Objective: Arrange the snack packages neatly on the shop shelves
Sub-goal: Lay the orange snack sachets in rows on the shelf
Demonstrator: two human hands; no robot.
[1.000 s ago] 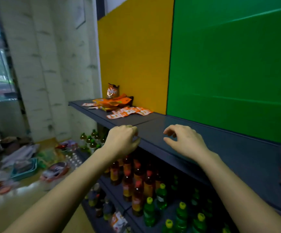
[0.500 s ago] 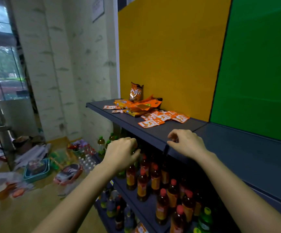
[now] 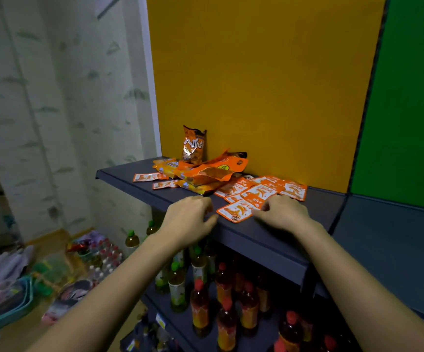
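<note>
Only one bit of print can be made out from here. The upright snack bag (image 3: 194, 146), standing at the back edge of the top shelf (image 3: 129, 179) near its left end, carries big white Chinese characters. The first two look like "八爪", and the rest is too blurred to read.

The small orange sachets (image 3: 261, 193) toward the shelf's front edge bear white lettering that is too smeared to read. The bottle labels (image 3: 200, 313) on the lower shelf are also unreadable.
</note>
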